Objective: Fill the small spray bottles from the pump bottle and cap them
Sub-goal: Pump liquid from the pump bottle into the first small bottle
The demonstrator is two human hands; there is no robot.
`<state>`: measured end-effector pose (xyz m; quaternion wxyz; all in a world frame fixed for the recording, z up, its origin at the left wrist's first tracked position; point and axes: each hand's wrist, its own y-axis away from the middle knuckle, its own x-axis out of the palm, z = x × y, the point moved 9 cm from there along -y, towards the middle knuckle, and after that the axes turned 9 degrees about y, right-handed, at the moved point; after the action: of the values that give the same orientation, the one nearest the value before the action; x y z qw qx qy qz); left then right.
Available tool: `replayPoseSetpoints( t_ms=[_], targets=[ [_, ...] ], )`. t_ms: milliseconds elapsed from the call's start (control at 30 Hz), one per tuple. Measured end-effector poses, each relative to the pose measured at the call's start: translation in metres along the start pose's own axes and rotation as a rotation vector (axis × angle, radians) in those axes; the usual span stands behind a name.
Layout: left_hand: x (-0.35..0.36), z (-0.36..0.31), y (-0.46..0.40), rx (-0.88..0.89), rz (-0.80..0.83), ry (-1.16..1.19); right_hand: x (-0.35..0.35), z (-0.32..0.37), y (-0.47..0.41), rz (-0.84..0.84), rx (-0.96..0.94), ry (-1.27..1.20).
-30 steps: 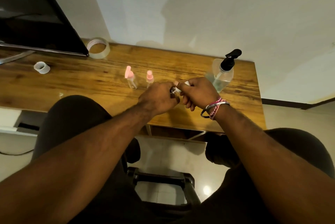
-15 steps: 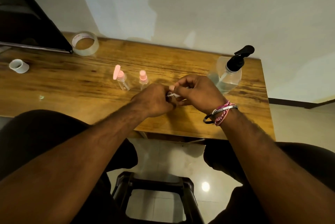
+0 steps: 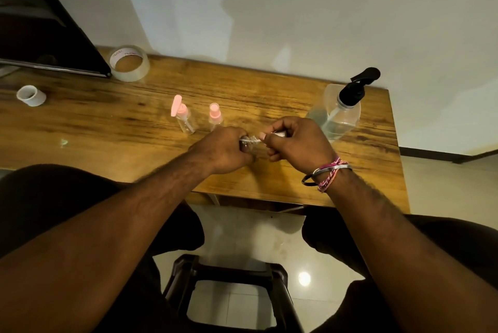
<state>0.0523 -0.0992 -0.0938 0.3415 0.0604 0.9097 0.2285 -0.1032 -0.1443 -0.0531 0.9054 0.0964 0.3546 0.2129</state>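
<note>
My left hand (image 3: 222,150): curled round a small clear bottle (image 3: 249,147), of which only a sliver shows past my knuckles, held just above the near middle of the tabletop.
My right hand (image 3: 296,142): fingers bent, thumb and forefinger pinching a small whitish spray cap (image 3: 256,140) at the mouth of that bottle; whether the cap is seated I cannot tell.
The two hands: close together, nearly touching, with the cap bridging them.
Wrist: a silver bangle and pink-and-white braided thread bracelets (image 3: 327,175) sit on my right wrist.
Pink flip-top bottle (image 3: 183,118): a small clear plastic bottle with its pink lid standing open, upright on the tabletop just beyond my left hand.
Pink spray bottle (image 3: 215,116): a small clear bottle with a pink spray head on, upright just beside the flip-top one, to its right.
Pump bottle (image 3: 341,111): a large clear plastic bottle with a black pump head, partly filled with clear liquid, standing near the far right of the tabletop, beyond my right hand.
Wooden tabletop (image 3: 134,122): brown, strongly grained, against a white wall.
Tape roll (image 3: 128,63): clear packing tape lying flat at the far left, beside the corner of a dark screen (image 3: 40,36).
White ring (image 3: 31,95): a small white plastic cylinder lying at the left edge.
Below: a black plastic stool (image 3: 231,278) on the pale tiled floor between my knees.
</note>
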Motion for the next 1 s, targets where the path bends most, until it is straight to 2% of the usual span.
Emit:
replayPoseSetpoints(
  t_ms=[100,300,433,600,800,1000],
  targets=[
    [-0.003,0.004,0.006,-0.005,0.003,0.003,0.001,-0.007,0.002,-0.026,0.002,-0.040],
    [-0.008,0.015,0.018,-0.057,0.012,0.051,0.008,-0.022,0.008,-0.053,0.132,-0.321],
    [-0.016,0.026,0.021,-0.109,-0.069,0.003,0.009,-0.026,0.013,-0.066,0.241,-0.465],
    [-0.019,0.047,0.023,-0.225,-0.090,-0.240,0.013,-0.031,0.019,-0.093,0.267,-0.424],
    [-0.028,0.066,0.028,-0.320,-0.190,-0.252,0.009,-0.042,0.022,-0.124,0.283,-0.389],
    [-0.025,0.048,0.030,-0.173,-0.262,-0.087,0.018,-0.050,0.023,-0.049,0.299,-0.232]
  ],
)
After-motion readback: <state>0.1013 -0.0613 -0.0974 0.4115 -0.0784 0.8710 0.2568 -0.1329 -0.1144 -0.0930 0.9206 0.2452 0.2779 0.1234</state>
